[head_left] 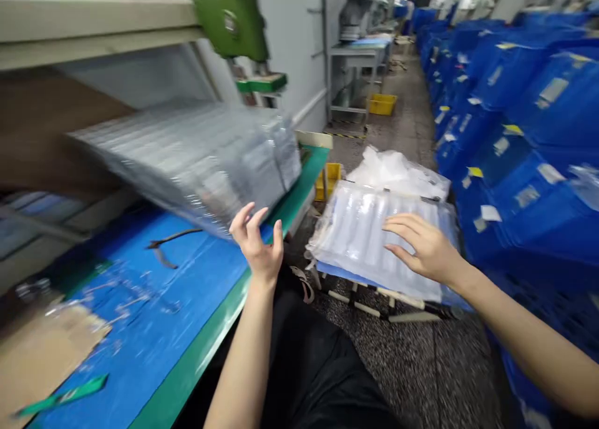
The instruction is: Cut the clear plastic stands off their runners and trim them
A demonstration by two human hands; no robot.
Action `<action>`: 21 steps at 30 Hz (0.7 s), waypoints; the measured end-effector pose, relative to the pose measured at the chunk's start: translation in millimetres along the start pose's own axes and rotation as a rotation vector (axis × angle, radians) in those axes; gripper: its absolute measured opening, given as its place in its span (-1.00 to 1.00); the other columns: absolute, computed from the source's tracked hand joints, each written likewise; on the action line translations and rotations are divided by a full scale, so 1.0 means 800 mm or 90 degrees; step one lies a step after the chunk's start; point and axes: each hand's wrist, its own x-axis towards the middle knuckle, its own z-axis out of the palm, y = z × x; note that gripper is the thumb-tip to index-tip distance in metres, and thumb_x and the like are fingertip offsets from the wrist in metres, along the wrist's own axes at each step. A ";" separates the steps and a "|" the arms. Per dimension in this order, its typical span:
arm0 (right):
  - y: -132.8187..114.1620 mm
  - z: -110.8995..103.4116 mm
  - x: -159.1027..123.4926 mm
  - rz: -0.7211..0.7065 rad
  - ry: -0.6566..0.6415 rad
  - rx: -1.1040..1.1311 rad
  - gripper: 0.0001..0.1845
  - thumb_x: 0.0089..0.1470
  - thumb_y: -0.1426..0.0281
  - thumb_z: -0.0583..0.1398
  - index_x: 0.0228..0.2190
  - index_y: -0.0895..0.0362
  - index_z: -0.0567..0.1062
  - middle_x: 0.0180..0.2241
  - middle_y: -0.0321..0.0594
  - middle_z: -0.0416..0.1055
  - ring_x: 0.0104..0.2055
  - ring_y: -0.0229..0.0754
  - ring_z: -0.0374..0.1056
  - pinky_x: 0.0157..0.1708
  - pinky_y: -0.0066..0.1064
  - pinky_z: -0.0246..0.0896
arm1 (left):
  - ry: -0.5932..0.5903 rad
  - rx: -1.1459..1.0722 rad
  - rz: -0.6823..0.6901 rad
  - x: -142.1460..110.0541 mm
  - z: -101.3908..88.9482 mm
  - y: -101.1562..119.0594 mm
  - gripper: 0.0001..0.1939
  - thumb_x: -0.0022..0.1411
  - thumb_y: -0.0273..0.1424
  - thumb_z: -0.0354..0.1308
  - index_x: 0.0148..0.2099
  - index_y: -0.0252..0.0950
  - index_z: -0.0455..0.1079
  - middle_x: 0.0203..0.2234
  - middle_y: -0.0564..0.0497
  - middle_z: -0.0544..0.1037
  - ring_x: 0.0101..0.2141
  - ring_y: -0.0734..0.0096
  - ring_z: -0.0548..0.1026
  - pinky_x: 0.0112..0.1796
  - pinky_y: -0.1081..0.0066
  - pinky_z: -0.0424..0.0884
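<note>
My left hand (pixel 257 245) is raised at the table's edge with its fingers apart and slightly curled, holding nothing. Just beyond it, a large stack of clear plastic trays (pixel 210 160) leans on the table, blurred by motion; whether the fingertips touch it I cannot tell. My right hand (pixel 423 248) hovers over or rests on a low pile of clear, ribbed plastic sheets or trays (pixel 360 223), its fingers stretched out. That pile lies on a low rack (pixel 369 307) made of pale tubes with black joints. Crumpled clear plastic film (pixel 397 167) sits behind the pile.
On the blue-covered table (pixel 187 298) are pliers-like handles (pixel 173 238), clear plastic scraps (pixel 131 291), cardboard (pixel 51 354) and a green strip (pixel 70 393). A green machine (pixel 231 20) stands behind. Stacked blue bins (pixel 528 148) line the right; yellow bins (pixel 382 104) sit on the floor.
</note>
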 end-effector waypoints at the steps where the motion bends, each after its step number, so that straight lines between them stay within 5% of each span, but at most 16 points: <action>1: -0.017 0.010 0.058 -0.080 0.011 0.053 -0.66 0.39 0.24 0.26 0.16 -0.13 0.56 0.08 -0.12 0.61 0.22 0.18 0.49 0.24 0.12 0.42 | 0.112 0.032 -0.066 0.012 -0.010 -0.004 -0.42 0.44 -0.10 0.23 0.38 -0.19 0.29 0.42 -0.33 0.26 0.45 -0.09 0.24 0.40 -0.09 0.24; 4: -0.088 0.054 0.232 -0.249 0.075 0.159 -0.68 0.42 0.22 0.24 0.15 -0.04 0.55 0.08 -0.04 0.57 0.23 0.17 0.44 0.28 0.10 0.35 | 0.280 0.066 -0.205 0.051 -0.025 -0.033 -0.04 0.38 0.07 0.26 0.55 -0.26 -0.07 0.54 -0.43 -0.02 0.56 -0.11 0.00 0.46 -0.12 0.13; 7: -0.159 0.109 0.371 -0.273 0.059 0.134 -0.55 0.39 0.15 0.28 0.18 0.09 0.50 0.24 0.11 0.45 0.33 0.24 0.29 0.29 0.13 0.24 | 0.206 0.025 -0.207 0.088 -0.023 -0.072 0.11 0.39 0.11 0.25 0.62 -0.38 -0.22 0.58 -0.48 -0.09 0.60 -0.08 -0.13 0.53 -0.06 -0.07; 9: -0.188 0.139 0.430 -0.263 -0.004 0.102 -0.64 0.37 0.12 0.28 0.02 0.11 0.56 0.15 0.10 0.50 0.24 0.27 0.34 0.21 0.13 0.24 | 0.128 -0.004 -0.196 0.101 -0.015 -0.089 0.10 0.42 0.08 0.23 0.64 -0.40 -0.24 0.59 -0.47 -0.10 0.60 -0.04 -0.15 0.54 -0.02 -0.10; 13: -0.201 0.165 0.471 -0.291 -0.079 0.074 -0.68 0.36 0.11 0.28 -0.32 0.08 0.52 -0.22 -0.10 0.55 -0.11 0.09 0.43 -0.02 -0.06 0.23 | 0.120 -0.034 -0.199 0.100 0.005 -0.092 0.07 0.50 0.05 0.15 0.67 -0.34 -0.37 0.61 -0.43 -0.16 0.60 0.01 -0.18 0.54 -0.04 -0.05; 21: -0.213 0.156 0.467 -0.244 -0.078 0.071 -0.71 0.39 0.24 0.20 -0.39 0.08 0.46 -0.25 -0.14 0.55 -0.13 0.01 0.40 -0.14 -0.20 0.20 | 0.151 -0.003 -0.167 0.094 0.009 -0.086 0.05 0.52 0.03 0.13 0.67 -0.28 -0.43 0.60 -0.41 -0.08 0.59 -0.06 -0.08 0.51 -0.11 0.06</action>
